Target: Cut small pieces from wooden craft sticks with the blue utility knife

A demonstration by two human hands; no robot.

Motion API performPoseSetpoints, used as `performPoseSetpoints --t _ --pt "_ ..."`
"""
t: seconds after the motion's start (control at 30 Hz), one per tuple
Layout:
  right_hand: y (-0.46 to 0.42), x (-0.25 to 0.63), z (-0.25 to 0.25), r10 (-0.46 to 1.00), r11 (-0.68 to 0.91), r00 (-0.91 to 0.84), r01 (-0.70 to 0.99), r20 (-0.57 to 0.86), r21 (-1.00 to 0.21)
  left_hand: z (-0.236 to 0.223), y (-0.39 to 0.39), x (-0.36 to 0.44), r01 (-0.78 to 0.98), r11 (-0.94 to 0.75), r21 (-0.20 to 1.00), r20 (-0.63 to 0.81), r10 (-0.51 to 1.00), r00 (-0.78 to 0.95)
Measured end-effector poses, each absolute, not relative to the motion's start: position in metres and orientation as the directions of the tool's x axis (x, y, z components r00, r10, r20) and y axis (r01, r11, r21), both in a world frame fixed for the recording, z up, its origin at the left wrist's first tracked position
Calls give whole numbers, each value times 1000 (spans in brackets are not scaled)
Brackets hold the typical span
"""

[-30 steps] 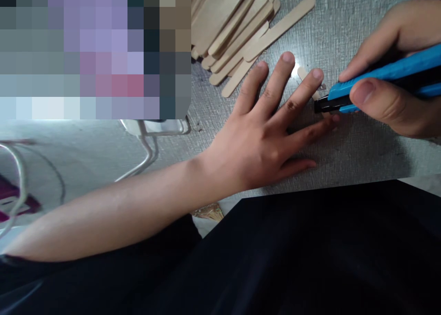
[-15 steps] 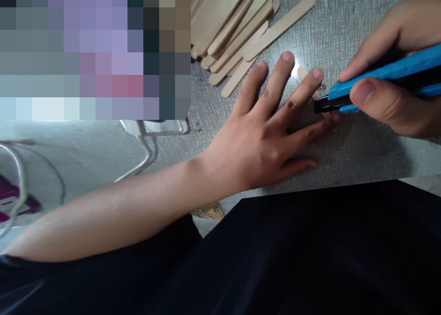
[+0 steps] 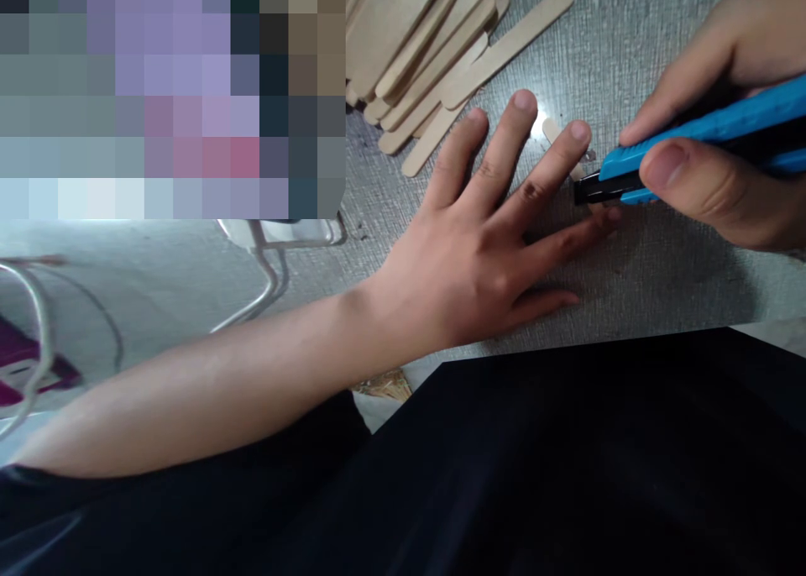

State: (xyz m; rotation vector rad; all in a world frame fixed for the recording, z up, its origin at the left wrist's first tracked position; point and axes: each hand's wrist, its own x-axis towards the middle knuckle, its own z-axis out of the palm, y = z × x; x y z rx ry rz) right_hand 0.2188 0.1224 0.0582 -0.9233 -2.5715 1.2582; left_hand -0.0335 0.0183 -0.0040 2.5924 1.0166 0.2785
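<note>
My left hand (image 3: 484,240) lies flat on the grey textured table with its fingers spread. Two of its fingertips rest on a small wooden craft stick (image 3: 552,133), which lies slanted and is partly hidden by the fingers. In my right hand (image 3: 718,181) is a blue and black utility knife (image 3: 686,144), gripped between thumb and fingers. The knife's dark tip sits over the small stick, between those two fingers of my left hand. Whether the blade cuts into the wood I cannot tell.
A heap of wooden craft sticks (image 3: 434,47) lies at the top, beyond my left hand. White cables (image 3: 264,282) run on the left, near a purple object (image 3: 31,358). The table (image 3: 680,295) ends at its near edge by dark clothing. The upper left is blurred out.
Almost nothing differs. The view has shifted very slightly, and both hands and the knife keep their places over the small stick.
</note>
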Motion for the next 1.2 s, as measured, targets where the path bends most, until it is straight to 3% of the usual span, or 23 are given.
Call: performPoseSetpoints --t 0.1,0.3,0.4,0.5,0.6,0.7,0.77,0.9,0.97,1.1,1.2 --pt "125 219 54 592 439 -803 394 -70 -808 -2 20 -33 604 -702 377 46 666 745" --pt "126 216 50 631 478 -775 357 31 -803 4 21 -34 603 -677 422 -2 665 747" --pt "124 214 50 723 320 -690 371 -29 -872 6 21 -34 619 -634 464 -45 681 731" --pt "121 214 50 772 216 -636 222 27 -951 7 21 -34 622 -617 482 -46 692 721" --pt "120 215 49 742 193 -659 37 121 -981 6 21 -35 628 -628 459 -38 693 720" --pt "120 216 48 698 188 -698 -36 160 -981 6 21 -37 635 -649 418 -51 682 730" --pt "121 218 48 703 165 -703 11 110 -986 6 20 -37 631 -667 397 -43 673 739" --pt "124 218 48 775 121 -616 358 -137 -926 7 20 -35 627 -668 401 -23 676 736" --pt "125 216 49 777 203 -615 447 -134 -871 9 20 -34 628 -655 420 -29 682 731" --pt "125 211 54 703 370 -711 390 -21 -843 10 20 -32 630 -632 451 -42 691 722" --pt "125 213 58 639 440 -768 416 -48 -796 7 20 -32 629 -644 436 -27 689 725"
